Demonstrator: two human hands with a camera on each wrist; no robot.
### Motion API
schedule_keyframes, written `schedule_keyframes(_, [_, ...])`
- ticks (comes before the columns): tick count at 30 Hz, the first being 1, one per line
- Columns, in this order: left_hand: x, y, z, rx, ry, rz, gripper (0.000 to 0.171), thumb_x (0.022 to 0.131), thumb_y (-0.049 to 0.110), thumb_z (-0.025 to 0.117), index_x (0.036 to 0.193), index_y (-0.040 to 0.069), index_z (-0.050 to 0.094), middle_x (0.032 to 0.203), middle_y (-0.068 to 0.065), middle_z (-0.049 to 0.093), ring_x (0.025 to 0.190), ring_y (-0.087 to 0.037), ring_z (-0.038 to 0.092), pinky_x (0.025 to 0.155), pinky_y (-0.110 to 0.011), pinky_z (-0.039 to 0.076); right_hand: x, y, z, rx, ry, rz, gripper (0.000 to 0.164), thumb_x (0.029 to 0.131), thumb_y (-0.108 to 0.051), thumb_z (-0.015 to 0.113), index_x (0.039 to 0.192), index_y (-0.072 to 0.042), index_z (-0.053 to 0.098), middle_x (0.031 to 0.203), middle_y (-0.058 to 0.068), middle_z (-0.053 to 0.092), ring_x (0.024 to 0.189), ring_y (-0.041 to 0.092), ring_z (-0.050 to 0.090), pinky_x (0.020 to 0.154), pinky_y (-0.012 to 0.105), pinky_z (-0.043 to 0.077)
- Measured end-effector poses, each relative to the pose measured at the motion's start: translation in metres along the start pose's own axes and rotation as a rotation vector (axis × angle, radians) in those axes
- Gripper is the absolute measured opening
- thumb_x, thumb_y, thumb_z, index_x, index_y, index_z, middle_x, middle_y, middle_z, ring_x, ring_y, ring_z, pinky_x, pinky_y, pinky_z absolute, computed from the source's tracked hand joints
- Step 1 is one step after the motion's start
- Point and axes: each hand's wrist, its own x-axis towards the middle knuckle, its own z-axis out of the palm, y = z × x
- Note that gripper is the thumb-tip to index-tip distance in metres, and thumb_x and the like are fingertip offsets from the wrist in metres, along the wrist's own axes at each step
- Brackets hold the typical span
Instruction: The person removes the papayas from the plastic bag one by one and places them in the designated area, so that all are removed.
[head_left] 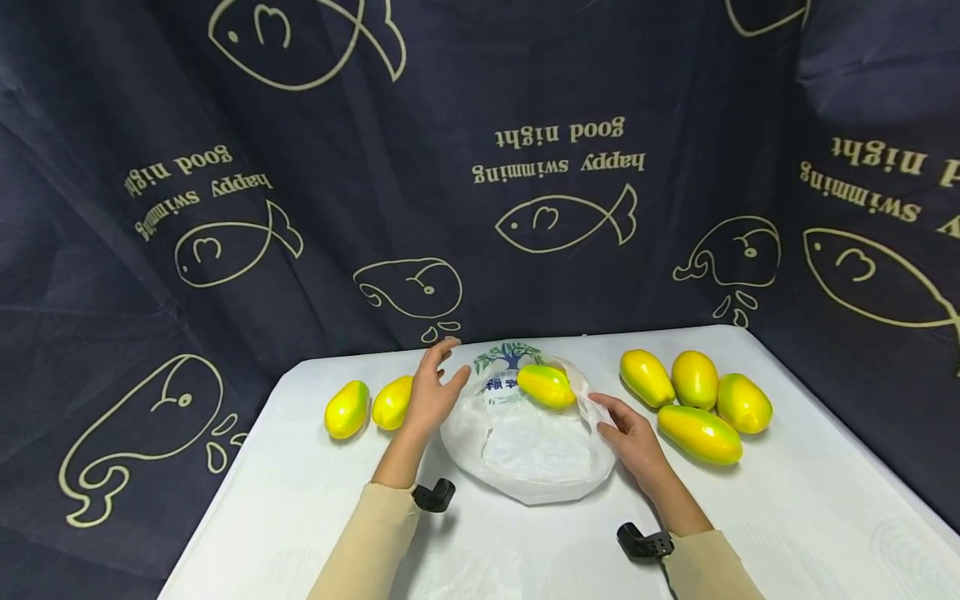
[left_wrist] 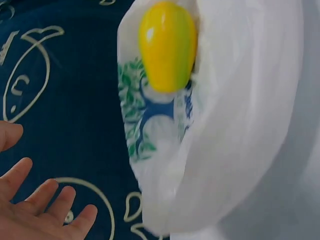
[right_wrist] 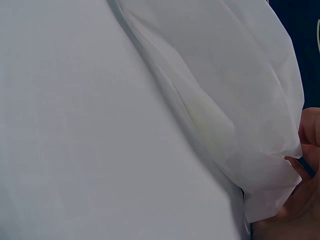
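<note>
A white plastic bag (head_left: 536,475) with a printed green-and-blue tree lies on the table, its mouth held wide. Inside the mouth, near the far side, sits a shiny yellow-green papaya (head_left: 545,386), also visible against the print in the left wrist view. My right hand (head_left: 626,433) pinches the bag's right rim; in the right wrist view its fingers (right_wrist: 311,127) are partly hidden behind the plastic. Beside the bag's left edge my left hand (head_left: 437,392) is raised with fingers spread, holding nothing. The left wrist view shows those fingers (left_wrist: 62,202) apart from the bag.
Two papayas, a left one (head_left: 347,410) and one nearer the bag (head_left: 392,403), lie left of my left hand. Several more papayas (head_left: 701,434) cluster on the right. Behind the white table (head_left: 285,500) hangs a dark printed curtain (head_left: 450,167).
</note>
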Motion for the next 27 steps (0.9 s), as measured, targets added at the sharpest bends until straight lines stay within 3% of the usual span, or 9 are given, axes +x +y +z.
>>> schedule_keyframes(6, [0.004,0.004,0.022,0.041,-0.098,-0.002,0.051,0.095,0.018,0.064,0.144,0.011,0.05,0.152,-0.011,0.046,0.142,-0.033,0.043,0.115,-0.055,0.036,0.0,-0.001,0.001,0.003,-0.001,0.008,0.046,0.099,-0.006,0.053,0.144,-0.016,0.052,0.16,0.008,0.04,0.154,0.029,0.023,0.125,0.05,0.019])
schedule_keyframes(12, [0.008,-0.002,0.042,0.094,-0.183,-0.044,0.058,0.095,0.022,0.065,0.148,0.011,0.044,0.155,-0.011,0.043,0.144,-0.033,0.041,0.117,-0.053,0.035,0.0,-0.001,0.001,0.015,-0.004,0.009,0.046,0.099,-0.006,0.053,0.143,-0.015,0.053,0.159,0.009,0.04,0.154,0.029,0.023,0.125,0.05,0.018])
schedule_keyframes(27, [0.012,-0.008,0.074,0.083,-0.359,-0.087,0.074,0.09,0.024,0.072,0.154,0.014,0.037,0.16,-0.015,0.034,0.147,-0.037,0.034,0.117,-0.057,0.034,-0.001,0.0,0.002,0.007,-0.001,-0.012,0.045,0.099,-0.006,0.053,0.143,-0.015,0.053,0.158,0.009,0.042,0.154,0.03,0.024,0.125,0.051,0.018])
